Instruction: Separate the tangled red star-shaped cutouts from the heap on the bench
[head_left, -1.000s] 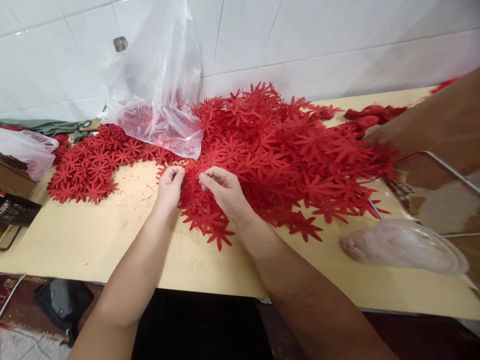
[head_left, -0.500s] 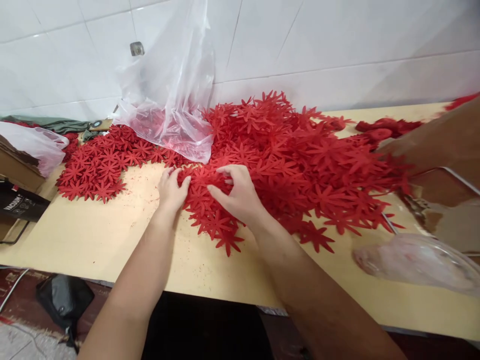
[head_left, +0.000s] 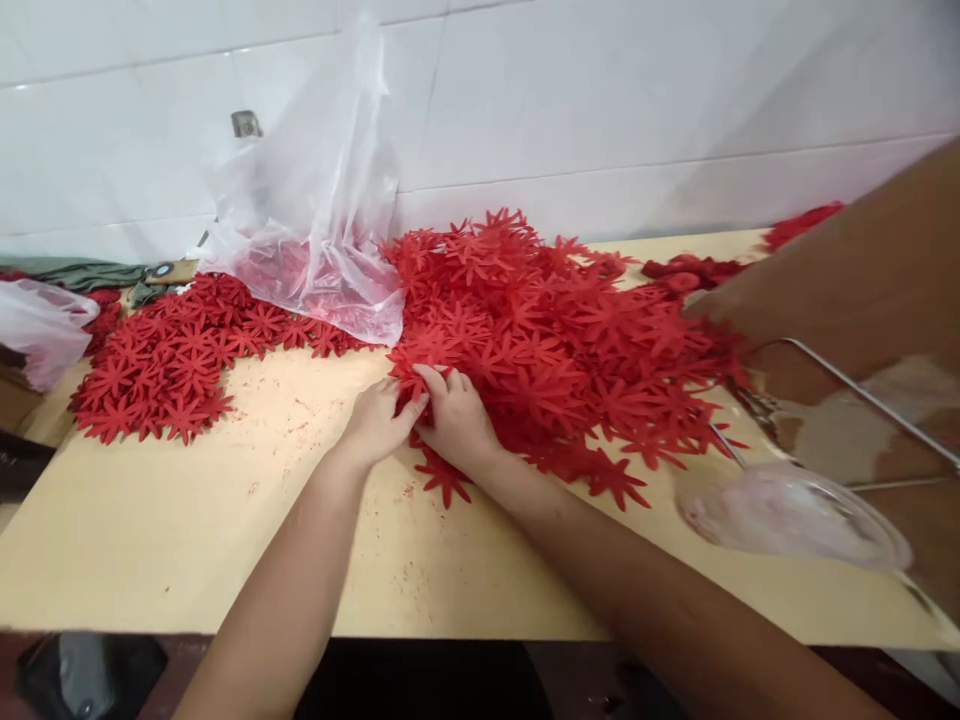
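Note:
A large loose heap of red flower-shaped cut-outs (head_left: 540, 350) spreads over the table in the head view. At its near left edge my hands come together, thumbs close to each other, around a bunch of red flower-shaped cut-outs (head_left: 424, 352). My left hand (head_left: 375, 425) is closed on the left side of this bunch, with its fingertips partly hidden in the red. From the right, my right hand (head_left: 457, 422) grips the same bunch with bent fingers. A single cut-out (head_left: 445, 478) lies just below my right hand.
A flatter pile of darker red cut-outs (head_left: 161, 360) lies at left. Behind it, a clear plastic bag (head_left: 322, 270) stands against the tiled wall. At right are a cardboard box (head_left: 862, 290), a metal rod (head_left: 870, 390) and a clear plastic container (head_left: 795, 515). Red crumbs dot the wooden tabletop (head_left: 285, 510).
My hands have moved together and closed on the bunch at the heap's left edge; before, they were apart with fingers spread around it. The camera view has shifted.

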